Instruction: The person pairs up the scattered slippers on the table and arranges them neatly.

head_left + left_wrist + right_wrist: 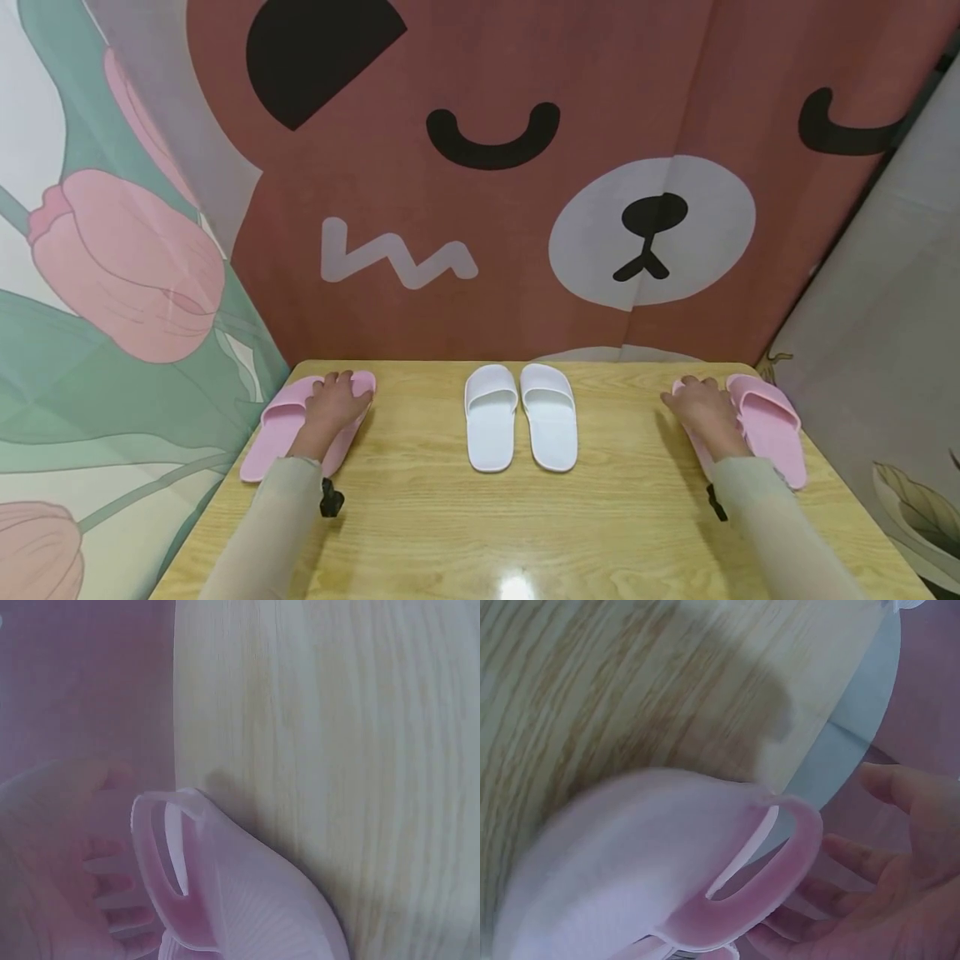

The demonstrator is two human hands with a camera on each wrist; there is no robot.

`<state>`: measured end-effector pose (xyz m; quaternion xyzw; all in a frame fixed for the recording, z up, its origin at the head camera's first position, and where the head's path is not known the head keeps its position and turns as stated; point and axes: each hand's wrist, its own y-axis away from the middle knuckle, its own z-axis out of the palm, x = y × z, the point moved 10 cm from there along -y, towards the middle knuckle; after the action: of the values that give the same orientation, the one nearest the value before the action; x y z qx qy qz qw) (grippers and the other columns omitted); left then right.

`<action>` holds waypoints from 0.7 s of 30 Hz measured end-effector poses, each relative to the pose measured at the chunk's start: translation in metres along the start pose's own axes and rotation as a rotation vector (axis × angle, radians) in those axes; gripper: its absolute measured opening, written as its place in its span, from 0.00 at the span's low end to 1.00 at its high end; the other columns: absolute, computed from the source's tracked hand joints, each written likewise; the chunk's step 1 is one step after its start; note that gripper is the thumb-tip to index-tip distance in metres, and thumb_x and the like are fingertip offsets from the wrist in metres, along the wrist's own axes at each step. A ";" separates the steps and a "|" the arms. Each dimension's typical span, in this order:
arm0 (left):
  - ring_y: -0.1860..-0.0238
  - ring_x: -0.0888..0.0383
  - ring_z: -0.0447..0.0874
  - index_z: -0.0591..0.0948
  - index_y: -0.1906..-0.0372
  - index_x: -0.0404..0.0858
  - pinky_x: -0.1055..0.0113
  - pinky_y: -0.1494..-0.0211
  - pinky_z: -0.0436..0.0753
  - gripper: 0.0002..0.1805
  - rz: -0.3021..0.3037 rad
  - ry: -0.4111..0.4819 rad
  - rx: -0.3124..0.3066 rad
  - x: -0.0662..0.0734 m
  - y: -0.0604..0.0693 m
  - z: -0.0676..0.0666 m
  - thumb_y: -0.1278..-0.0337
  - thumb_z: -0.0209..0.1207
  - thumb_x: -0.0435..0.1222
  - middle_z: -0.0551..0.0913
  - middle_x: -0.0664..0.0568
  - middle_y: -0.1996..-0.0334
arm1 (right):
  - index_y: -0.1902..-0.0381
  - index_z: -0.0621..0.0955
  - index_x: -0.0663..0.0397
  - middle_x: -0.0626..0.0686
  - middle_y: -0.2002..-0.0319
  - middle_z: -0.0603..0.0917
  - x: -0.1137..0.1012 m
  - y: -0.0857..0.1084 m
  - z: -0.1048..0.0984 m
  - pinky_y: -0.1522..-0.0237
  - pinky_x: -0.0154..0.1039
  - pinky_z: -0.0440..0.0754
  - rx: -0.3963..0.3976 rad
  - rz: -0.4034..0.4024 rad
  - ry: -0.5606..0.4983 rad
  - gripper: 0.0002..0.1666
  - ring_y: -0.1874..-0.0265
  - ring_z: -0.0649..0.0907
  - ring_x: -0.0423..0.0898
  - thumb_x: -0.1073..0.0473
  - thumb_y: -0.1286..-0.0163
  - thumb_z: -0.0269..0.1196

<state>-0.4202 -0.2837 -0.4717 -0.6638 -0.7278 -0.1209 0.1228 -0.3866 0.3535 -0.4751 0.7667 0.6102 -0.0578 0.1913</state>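
At the table's left end lies a pair of pink slippers, an outer slipper [277,437] and an inner slipper [339,452]. My left hand [333,408] is over the inner one's strap; in the left wrist view, the fingers of that hand [45,862] extend beside the strap of the slipper [270,907]. Another pink pair is at the right end, with an outer slipper [772,437] and an inner slipper [699,450]. My right hand [705,412] is above the inner one. Its loosely bent fingers are close to the strap; contact is unclear.
Two white slippers, a left one [491,433] and a right one [551,429], lie side by side near the middle of the back edge of the wooden table [450,533]. A brown bear-print curtain [510,217] hangs behind, with printed cloths at both sides.
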 end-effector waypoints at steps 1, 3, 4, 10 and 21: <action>0.33 0.25 0.57 0.62 0.25 0.30 0.26 0.37 0.61 0.42 -0.004 0.001 -0.005 -0.002 0.000 0.001 0.32 0.52 0.55 0.61 0.27 0.29 | 0.24 0.56 0.69 0.82 0.32 0.54 0.001 0.000 0.000 0.53 0.77 0.73 0.001 -0.001 -0.003 0.50 0.40 0.61 0.85 0.34 0.25 0.49; 0.33 0.25 0.57 0.62 0.25 0.29 0.26 0.37 0.61 0.42 -0.007 0.002 -0.010 -0.004 -0.001 0.002 0.32 0.52 0.55 0.61 0.26 0.30 | 0.25 0.56 0.69 0.82 0.33 0.54 0.001 0.001 0.000 0.51 0.77 0.71 0.006 -0.006 -0.011 0.49 0.39 0.61 0.85 0.36 0.25 0.50; 0.33 0.25 0.57 0.62 0.25 0.29 0.26 0.37 0.62 0.42 -0.011 0.005 -0.011 -0.005 -0.001 0.002 0.32 0.52 0.55 0.61 0.26 0.30 | 0.25 0.57 0.70 0.82 0.33 0.55 0.002 0.002 0.000 0.50 0.78 0.70 0.012 -0.009 -0.015 0.48 0.39 0.61 0.84 0.36 0.25 0.50; 0.33 0.25 0.58 0.62 0.26 0.28 0.27 0.37 0.62 0.42 -0.015 0.013 -0.013 -0.007 -0.001 0.002 0.33 0.53 0.54 0.62 0.25 0.31 | 0.30 0.63 0.74 0.82 0.38 0.62 0.007 0.002 -0.004 0.45 0.78 0.64 0.079 -0.032 -0.015 0.44 0.39 0.63 0.80 0.41 0.26 0.52; 0.36 0.25 0.61 0.63 0.27 0.27 0.30 0.38 0.66 0.43 -0.021 -0.011 -0.013 -0.013 -0.003 0.007 0.35 0.54 0.55 0.65 0.24 0.34 | 0.31 0.62 0.76 0.83 0.38 0.60 0.021 -0.005 0.000 0.43 0.78 0.60 0.068 0.036 -0.050 0.43 0.40 0.60 0.83 0.42 0.26 0.51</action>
<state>-0.4226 -0.2934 -0.4825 -0.6576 -0.7346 -0.1229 0.1132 -0.3866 0.3738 -0.4829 0.7819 0.5889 -0.0941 0.1815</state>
